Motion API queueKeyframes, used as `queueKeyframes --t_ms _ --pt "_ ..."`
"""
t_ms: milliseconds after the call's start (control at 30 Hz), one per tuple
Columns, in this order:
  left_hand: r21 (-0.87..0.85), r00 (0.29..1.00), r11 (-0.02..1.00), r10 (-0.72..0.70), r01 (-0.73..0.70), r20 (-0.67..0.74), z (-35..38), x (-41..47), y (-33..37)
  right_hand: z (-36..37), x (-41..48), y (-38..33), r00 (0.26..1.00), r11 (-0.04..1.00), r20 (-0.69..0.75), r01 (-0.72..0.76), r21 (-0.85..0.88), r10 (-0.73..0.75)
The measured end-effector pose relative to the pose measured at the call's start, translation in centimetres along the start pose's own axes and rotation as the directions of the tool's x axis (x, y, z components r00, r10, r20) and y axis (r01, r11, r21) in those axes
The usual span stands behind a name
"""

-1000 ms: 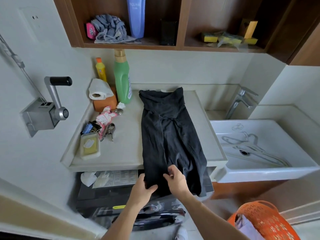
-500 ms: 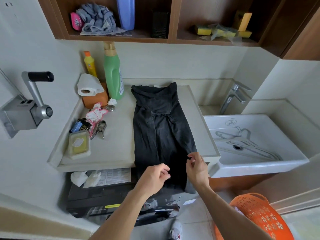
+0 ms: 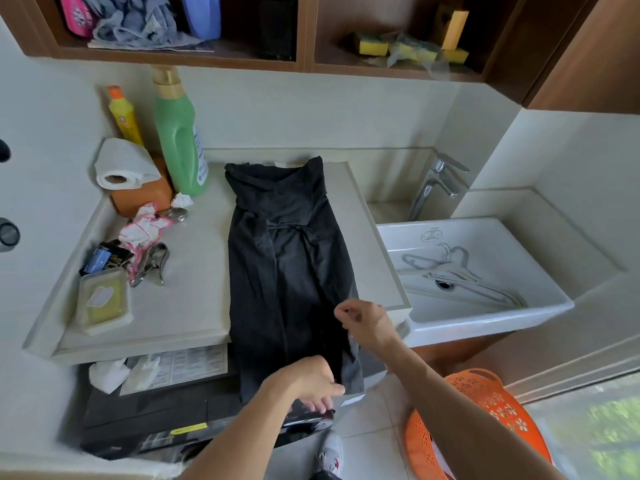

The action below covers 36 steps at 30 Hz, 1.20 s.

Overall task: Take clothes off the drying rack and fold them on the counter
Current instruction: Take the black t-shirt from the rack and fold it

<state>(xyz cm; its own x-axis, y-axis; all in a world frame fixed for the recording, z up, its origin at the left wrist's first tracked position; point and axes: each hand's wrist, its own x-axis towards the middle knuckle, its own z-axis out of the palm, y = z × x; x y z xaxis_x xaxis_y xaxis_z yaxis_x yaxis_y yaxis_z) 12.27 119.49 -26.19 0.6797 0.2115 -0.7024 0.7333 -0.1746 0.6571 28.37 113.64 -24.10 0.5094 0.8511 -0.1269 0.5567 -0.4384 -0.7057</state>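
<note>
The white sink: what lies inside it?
Pale clothes hangers lie in the sink, partly over its drain. Its front rim hides the nearest strip of the floor.

Garment: the long black cloth garment (image 3: 287, 271) I'm handling is looking matt and creased.
Counter: the pale smooth counter (image 3: 194, 299) is looking dull.
Sink: the white glossy ceramic sink (image 3: 485, 317) is gleaming.
Basket: the orange perforated plastic basket (image 3: 502, 403) is looking matt.

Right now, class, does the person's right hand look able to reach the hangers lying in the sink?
Probably yes. The right hand, at the right edge of the counter, seems to pinch the black garment; the sink beside it is open, nothing covering the hangers. It must let go first.
</note>
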Motion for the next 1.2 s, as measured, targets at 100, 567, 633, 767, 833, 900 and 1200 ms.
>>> queueKeyframes --t_ms 100,567,633,767,833,900,1200 --pt "-0.161 0.895 0.952 0.177 -0.261 -0.409 -2.9 0.0 0.3 0.1 2.1 -0.9 0.975 0.992 -0.182 0.128 -0.009 -0.127" --pt "0.292 0.557 0.936 0.138 0.198 -0.819 -13.9 2.8 -2.1 2.5 17.3 -4.0 0.955 0.938 0.129 0.290 -0.190 -0.269" --pt "0.261 0.558 0.935 0.087 0.241 -0.825 -15.1 2.8 -1.1 3.0 19.7 -5.2 0.940 0.935 0.137 0.329 -0.132 -0.312" --pt "0.325 0.638 0.879 0.032 0.348 -0.770 -16.2 3.0 0.1 4.5 23.2 -8.6 0.870 0.842 0.161 0.491 -0.222 -0.465" --pt "0.353 0.690 0.850 -0.017 0.390 -0.723 -17.0 3.5 0.0 5.2 24.6 -9.1 0.831 0.758 0.325 0.549 -0.351 -0.451" --pt "0.392 0.687 0.819 -0.004 0.419 -0.727 -18.4 3.9 0.1 5.3 25.9 -7.8 0.801 0.671 0.487 0.576 -0.466 -0.350" --pt "0.337 0.546 0.927 0.200 0.163 -0.814 -27.1 6.7 -0.5 4.7 28.7 -7.3 0.807 0.766 0.546 0.492 -0.414 -0.223"
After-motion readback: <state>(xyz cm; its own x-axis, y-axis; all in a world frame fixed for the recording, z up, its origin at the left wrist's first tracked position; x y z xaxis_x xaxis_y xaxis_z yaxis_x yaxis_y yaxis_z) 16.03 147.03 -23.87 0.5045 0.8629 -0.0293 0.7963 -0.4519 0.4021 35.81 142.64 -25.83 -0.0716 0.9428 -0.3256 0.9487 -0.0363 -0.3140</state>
